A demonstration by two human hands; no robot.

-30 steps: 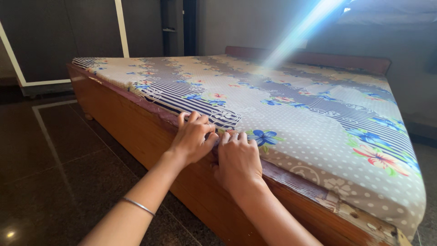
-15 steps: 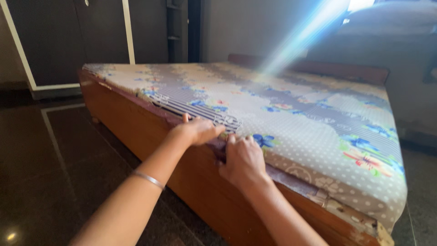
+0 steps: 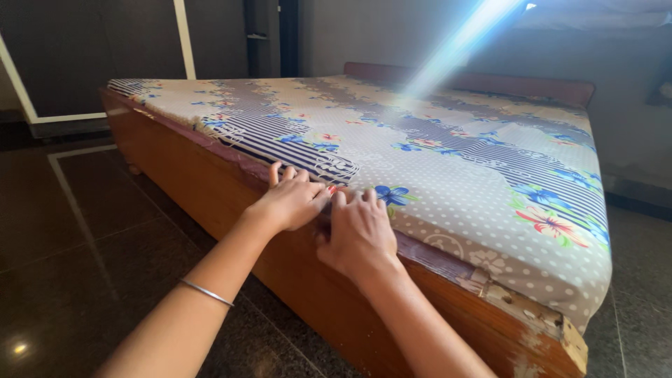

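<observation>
A: Now, both hands are seen at the near edge of the bed: the left hand (image 3: pixel 290 201) and the right hand (image 3: pixel 359 234) are laid side by side, nearly touching, on the bedsheet (image 3: pixel 448 164) just where it meets the wooden bed frame (image 3: pixel 210 182).

B: And the grip?

A: The fingers are held flat and close together, fingertips pressed down onto the fabric at the edge. Nothing is pinched that can be seen; whether the fingertips are pushed under the mattress cannot be told.

B: What could be judged to go wrong here?

A: The patterned sheet is stretched over the mattress, and its border (image 3: pixel 434 255) is lying loose along the frame to the right. If the cloth is pushed only at this one spot, a ridge could be raised beside the hands, or the far side could be pulled slack.

B: Anything harder on the fingers?

A: The frame's near corner (image 3: pixel 553 336) looks chipped and rough. Fabric could be snagged there, and fingertips could be nipped between mattress and wood if they are forced in deep. A thin bangle (image 3: pixel 204 292) is worn on the left forearm; it could be caught on the edge as well.
</observation>
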